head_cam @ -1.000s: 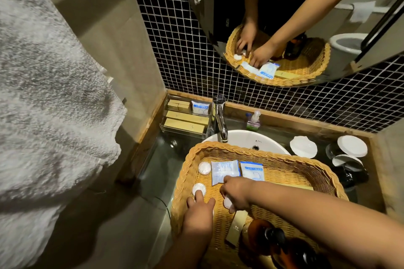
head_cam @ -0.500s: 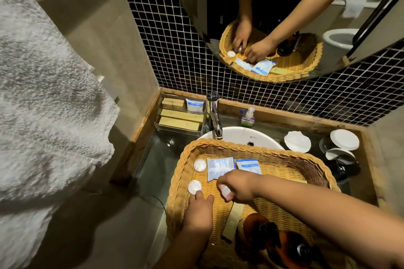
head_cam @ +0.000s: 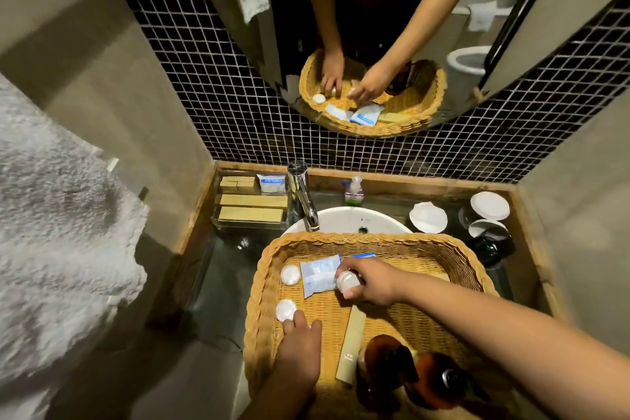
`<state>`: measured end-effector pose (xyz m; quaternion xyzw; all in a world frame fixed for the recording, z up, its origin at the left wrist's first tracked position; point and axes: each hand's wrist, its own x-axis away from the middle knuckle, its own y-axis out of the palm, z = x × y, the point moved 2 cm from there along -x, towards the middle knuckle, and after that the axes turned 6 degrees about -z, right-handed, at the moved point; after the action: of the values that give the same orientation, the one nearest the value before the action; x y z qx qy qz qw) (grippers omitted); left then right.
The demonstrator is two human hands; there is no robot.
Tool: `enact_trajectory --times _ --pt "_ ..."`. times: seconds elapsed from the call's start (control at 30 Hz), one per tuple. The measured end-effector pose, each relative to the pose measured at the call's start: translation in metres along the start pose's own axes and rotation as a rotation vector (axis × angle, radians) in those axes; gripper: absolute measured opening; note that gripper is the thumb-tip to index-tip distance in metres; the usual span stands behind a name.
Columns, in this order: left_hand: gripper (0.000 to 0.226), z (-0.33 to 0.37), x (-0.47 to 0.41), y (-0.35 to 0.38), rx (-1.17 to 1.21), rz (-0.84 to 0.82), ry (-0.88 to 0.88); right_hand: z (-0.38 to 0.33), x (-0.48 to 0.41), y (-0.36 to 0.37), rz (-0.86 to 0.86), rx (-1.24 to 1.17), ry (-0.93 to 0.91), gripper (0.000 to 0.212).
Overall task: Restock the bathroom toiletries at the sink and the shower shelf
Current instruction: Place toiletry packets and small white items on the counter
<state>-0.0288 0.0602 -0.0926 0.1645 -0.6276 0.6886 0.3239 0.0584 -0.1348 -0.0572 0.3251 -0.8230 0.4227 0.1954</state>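
Left hand: your left hand (head_cam: 300, 348) lay in the near-left part of the wicker basket (head_cam: 341, 237), grip loose, fingers fairly straight, tips touching the near disc (head_cam: 285, 310)
Right hand: your right hand (head_cam: 375, 281) was curled, its grip holding a small white round piece (head_cam: 347, 280) above the blue-and-white sachets (head_cam: 320, 271)
Far disc: a second white disc (head_cam: 290, 274) lay on the basket floor just left of the sachets, apart from both hands
Basket: it sat across the front of the white sink (head_cam: 347, 220) – a long beige box (head_cam: 353, 341) lay inside beside two amber bottles (head_cam: 439, 382) at the near-right corner
Bench: the clear tray (head_cam: 250, 225) at the back left held beige boxes and one sachet, next to the chrome tap (head_cam: 301, 194)
Back edge: a small pump bottle (head_cam: 354, 189) stood behind the sink
Right side: paper-capped cups (head_cam: 490, 205) stood together
Left: a white towel (head_cam: 51, 249) hung close to the camera
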Motion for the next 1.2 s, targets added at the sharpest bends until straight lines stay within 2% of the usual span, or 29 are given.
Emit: enact_trajectory --times 0.33,0.47,0.6,0.7,0.8,0.9,1.07,1.2 --pt "0.047 0.001 -0.006 -0.010 -0.247 -0.092 0.165 -0.004 0.035 0.002 0.165 -0.053 0.104 0.048" --pt "0.041 0.000 -0.007 -0.029 -0.297 -0.136 0.198 -0.019 0.052 0.006 0.243 -0.065 0.128 0.049" --pt "0.031 -0.002 -0.011 -0.052 -0.078 -0.131 0.238 -0.032 0.066 0.012 0.277 -0.130 0.163 0.052" --pt "0.027 0.002 -0.012 -0.074 0.110 -0.079 0.370 -0.038 0.072 0.012 0.313 -0.219 0.170 0.052" --pt "0.041 0.015 -0.007 -0.107 0.270 0.022 0.486 -0.042 0.078 0.003 0.395 -0.325 0.170 0.051" --pt "0.036 0.027 -0.005 -0.137 0.411 0.151 0.518 -0.037 0.081 -0.010 0.496 -0.457 0.173 0.048" --pt "0.034 0.048 -0.008 -0.161 0.448 0.257 0.557 -0.017 0.087 -0.031 0.553 -0.666 0.140 0.044" --pt "0.042 0.063 -0.014 -0.156 0.409 0.228 0.510 0.002 0.090 -0.042 0.519 -0.768 0.116 0.044"
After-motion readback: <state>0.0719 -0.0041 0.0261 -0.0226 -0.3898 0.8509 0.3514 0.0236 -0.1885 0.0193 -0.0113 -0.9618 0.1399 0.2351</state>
